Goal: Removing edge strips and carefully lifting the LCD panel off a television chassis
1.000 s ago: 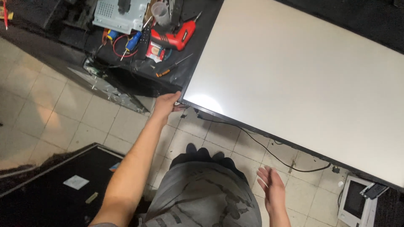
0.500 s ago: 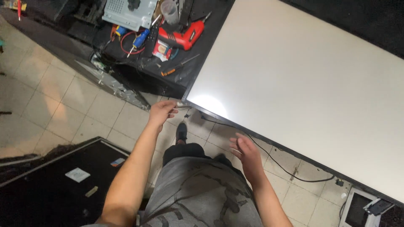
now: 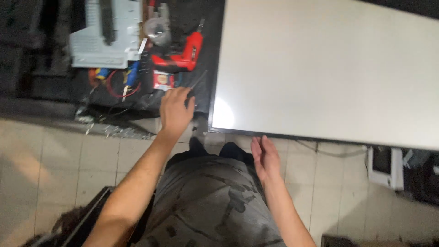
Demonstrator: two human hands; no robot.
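Note:
A large white flat panel (image 3: 329, 68) with a thin dark frame lies on the dark workbench (image 3: 208, 55). My left hand (image 3: 176, 110) rests on the bench just left of the panel's near corner. Its fingers curl down over the handle end of a thin screwdriver (image 3: 200, 78), whose shaft sticks out past the fingertips. Whether the fingers grip it is hidden. My right hand (image 3: 265, 158) hovers below the panel's near edge, palm turned inward, fingers straight and together, holding nothing.
A red cordless drill (image 3: 183, 55), a grey metal chassis plate (image 3: 103, 39), a tape roll (image 3: 157, 29) and coloured wires (image 3: 116, 80) crowd the bench left of the panel. A small white device (image 3: 384, 167) and a cable (image 3: 329, 151) lie on the tiled floor.
My left hand left the panel's corner and moved left onto the screwdriver. My right hand rose from beside my leg to just under the panel's edge. The view shifted left.

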